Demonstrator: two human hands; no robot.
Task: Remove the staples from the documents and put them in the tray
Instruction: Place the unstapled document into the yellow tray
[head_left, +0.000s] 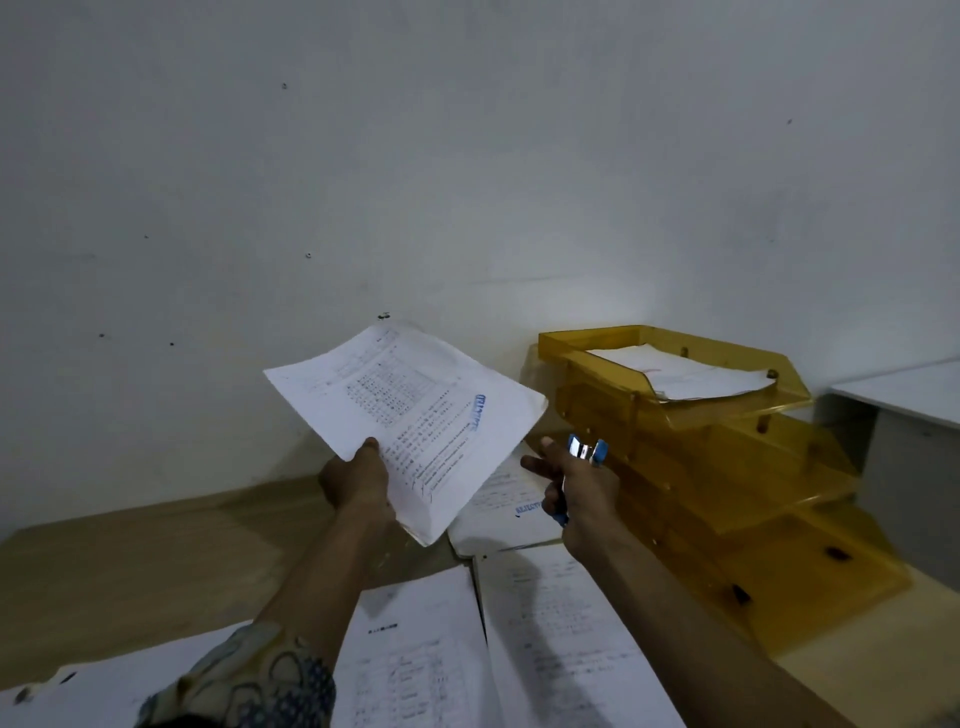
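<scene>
My left hand (356, 480) grips a white printed document (415, 415) by its near edge and holds it up above the table, tilted toward the wall. My right hand (582, 491) holds a blue and silver staple remover (584, 452), its jaws sticking up above the fingers, with the index finger and thumb stretched out toward the document. To the right stands a stacked yellow translucent tray (675, 410); its top level holds white papers (680, 374). Whether the held document has a staple cannot be made out.
Several printed documents (550, 623) lie on the wooden table (130, 561) below my arms, one more (504, 509) under the held sheet. A white wall rises behind. A grey-white cabinet (909, 441) stands at the far right beyond the tray.
</scene>
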